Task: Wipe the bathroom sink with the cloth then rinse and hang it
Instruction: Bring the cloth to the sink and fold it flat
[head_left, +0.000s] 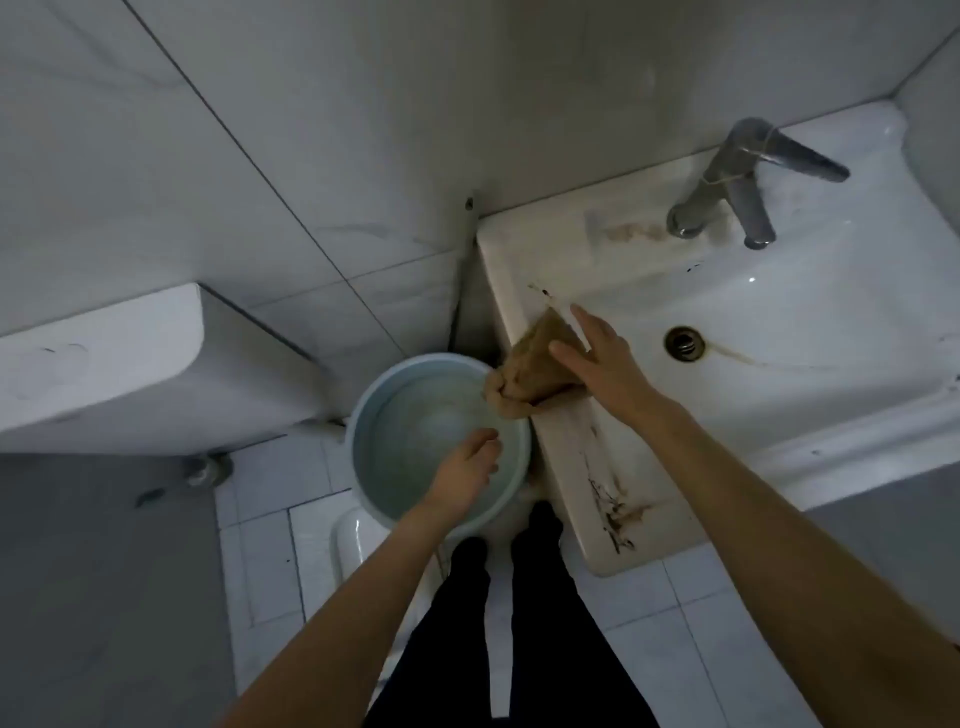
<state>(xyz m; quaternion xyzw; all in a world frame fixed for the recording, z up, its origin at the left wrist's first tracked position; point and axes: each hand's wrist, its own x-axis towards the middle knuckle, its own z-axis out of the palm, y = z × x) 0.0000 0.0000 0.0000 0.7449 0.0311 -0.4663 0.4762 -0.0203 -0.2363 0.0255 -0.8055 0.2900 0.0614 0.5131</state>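
Observation:
A brown cloth (530, 364) lies on the left rim of the white sink (810, 312), with one bunched end hanging over the edge toward a basin. My right hand (602, 364) presses flat on the cloth with fingers spread. My left hand (467, 467) hovers over the light blue basin (384, 499), fingers loosely curled, holding nothing. Dark brown smears mark the sink's left rim (613, 509), and a rusty streak runs from the drain (684, 343).
A chrome tap (743, 182) stands at the back of the sink. The basin holds water and sits low beside the sink. A white toilet cistern (104, 364) is at the left. My legs in black trousers (519, 623) stand on the tiled floor.

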